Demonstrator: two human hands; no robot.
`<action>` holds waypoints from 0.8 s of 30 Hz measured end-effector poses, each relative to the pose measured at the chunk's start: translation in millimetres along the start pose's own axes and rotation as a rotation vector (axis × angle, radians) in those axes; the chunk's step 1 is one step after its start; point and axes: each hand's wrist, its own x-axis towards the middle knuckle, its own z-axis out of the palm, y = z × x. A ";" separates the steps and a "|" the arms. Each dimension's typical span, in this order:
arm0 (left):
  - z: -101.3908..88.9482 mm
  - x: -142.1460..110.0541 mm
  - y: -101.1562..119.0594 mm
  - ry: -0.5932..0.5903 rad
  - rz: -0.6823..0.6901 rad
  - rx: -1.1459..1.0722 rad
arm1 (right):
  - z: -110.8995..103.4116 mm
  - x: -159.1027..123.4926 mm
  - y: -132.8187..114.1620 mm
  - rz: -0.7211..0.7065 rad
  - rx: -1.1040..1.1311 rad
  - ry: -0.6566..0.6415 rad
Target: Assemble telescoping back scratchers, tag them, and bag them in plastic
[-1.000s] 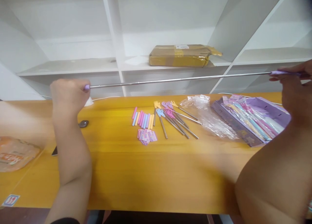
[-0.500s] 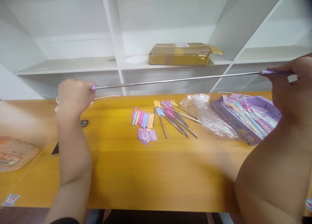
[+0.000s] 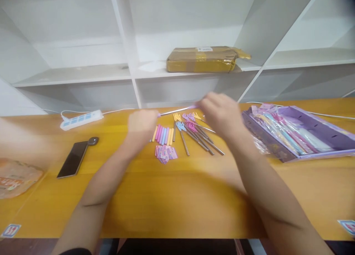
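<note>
A telescopic back scratcher (image 3: 176, 110) with a silver rod and light purple ends spans between my hands above the table. My left hand (image 3: 142, 127) is closed around its left end, and my right hand (image 3: 221, 114), somewhat blurred, grips the other. Below lie several metal-rod back scratchers (image 3: 195, 136) with yellow, purple, pink and blue claws. Beside them is a row of coloured handle tubes (image 3: 164, 135), its left end partly hidden by my left hand. Small pink printed cards (image 3: 165, 153) are piled in front of the tubes.
To the right, a purple box (image 3: 294, 158) holds bagged back scratchers. At left are a phone (image 3: 73, 159), a mouse (image 3: 93, 140), a power strip (image 3: 81, 120) and an orange plastic bag (image 3: 19, 177). A taped cardboard box (image 3: 202, 60) sits on the shelf behind.
Both hands have come inward, and the rod between them has shortened from long to short. The view has tilted slightly, showing the power strip and more of the purple box.
</note>
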 end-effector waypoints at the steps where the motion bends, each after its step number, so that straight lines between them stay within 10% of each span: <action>1: 6.7 1.4 9.5 -0.010 0.015 0.052 | 8.8 3.3 -18.7 -0.061 0.017 -0.027; 5: 20.7 6.0 18.0 -0.049 0.027 0.144 | 26.0 5.4 -49.9 -0.129 0.013 -0.096; 24: 21.0 3.7 17.6 -0.078 0.096 0.153 | -3.2 2.7 -30.4 -0.161 0.110 -0.285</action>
